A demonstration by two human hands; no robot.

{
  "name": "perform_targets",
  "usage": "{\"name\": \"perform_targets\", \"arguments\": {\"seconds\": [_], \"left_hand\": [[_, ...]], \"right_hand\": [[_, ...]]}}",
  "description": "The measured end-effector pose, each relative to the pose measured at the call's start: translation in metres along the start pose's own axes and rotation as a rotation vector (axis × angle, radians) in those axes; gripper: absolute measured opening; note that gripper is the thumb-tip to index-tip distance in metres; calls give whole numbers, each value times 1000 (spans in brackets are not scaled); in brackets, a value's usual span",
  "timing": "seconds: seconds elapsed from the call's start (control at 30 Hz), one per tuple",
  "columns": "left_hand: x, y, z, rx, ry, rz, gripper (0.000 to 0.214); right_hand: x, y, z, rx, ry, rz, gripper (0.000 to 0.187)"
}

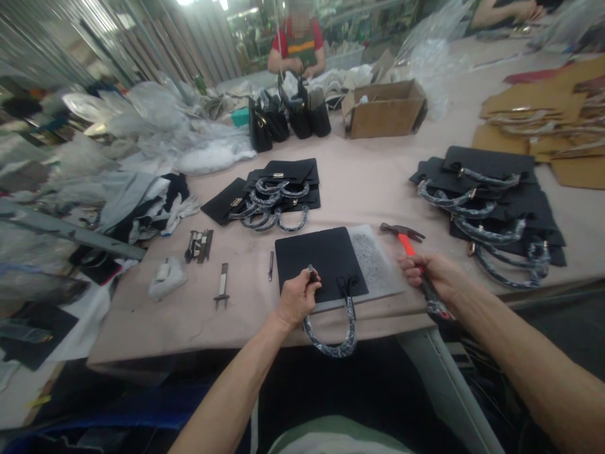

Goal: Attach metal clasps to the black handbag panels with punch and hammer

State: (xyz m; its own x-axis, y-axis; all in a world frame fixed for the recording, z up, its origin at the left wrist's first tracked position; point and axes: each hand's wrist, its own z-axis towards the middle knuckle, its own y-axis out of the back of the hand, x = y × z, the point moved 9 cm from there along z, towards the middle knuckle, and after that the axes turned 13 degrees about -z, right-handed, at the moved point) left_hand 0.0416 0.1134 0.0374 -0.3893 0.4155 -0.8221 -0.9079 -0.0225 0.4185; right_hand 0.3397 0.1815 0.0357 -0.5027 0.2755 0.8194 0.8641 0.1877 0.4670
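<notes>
A black flat bag panel (pixel 316 255) lies on a pale, worn slab (pixel 378 261) at the front of the table. Its plastic-wrapped handle (pixel 333 350) curves over the table edge. My left hand (pixel 297 296) is closed around a short metal punch (pixel 311 272), held upright with its lower end on or just over the panel. My right hand (pixel 432 277) grips a claw hammer (pixel 406 239) by its orange and black handle, right of the slab. The hammer's head is apart from the punch. My left fingers hide the punch's tip.
Black panels with wrapped handles are piled at the middle (pixel 283 183) and right (pixel 496 202). Small tools, including a forked tool (pixel 222 287) and a thin rod (pixel 271 266), lie left. Behind are black bags (pixel 300 113), a cardboard box (pixel 385 110) and a co-worker (pixel 297 47).
</notes>
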Motion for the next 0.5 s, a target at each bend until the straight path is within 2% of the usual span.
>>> {"name": "perform_targets", "arguments": {"seconds": [0.07, 0.13, 0.23, 0.3, 0.37, 0.43, 0.5], "left_hand": [[-2, 0, 1, -6, -11, 3, 11], [-3, 0, 1, -10, -11, 8, 11], [-2, -1, 0, -7, -7, 10, 12], [0, -2, -1, -11, -8, 17, 13], [2, -2, -2, -18, -6, 24, 14], [4, -2, -2, -14, 1, 22, 13], [5, -3, -2, -6, 12, 13, 10]], "right_hand": [[26, -5, -20, -13, -14, 27, 21], [55, -3, -47, -114, 65, -21, 30], [107, -10, -90, -215, 414, -408, 34], [127, -27, -108, -142, 572, -727, 32], [140, -36, -118, -51, 627, -938, 29], [162, -28, -128, -102, 686, -962, 32], [187, -6, -141, -320, 736, -806, 34]]}}
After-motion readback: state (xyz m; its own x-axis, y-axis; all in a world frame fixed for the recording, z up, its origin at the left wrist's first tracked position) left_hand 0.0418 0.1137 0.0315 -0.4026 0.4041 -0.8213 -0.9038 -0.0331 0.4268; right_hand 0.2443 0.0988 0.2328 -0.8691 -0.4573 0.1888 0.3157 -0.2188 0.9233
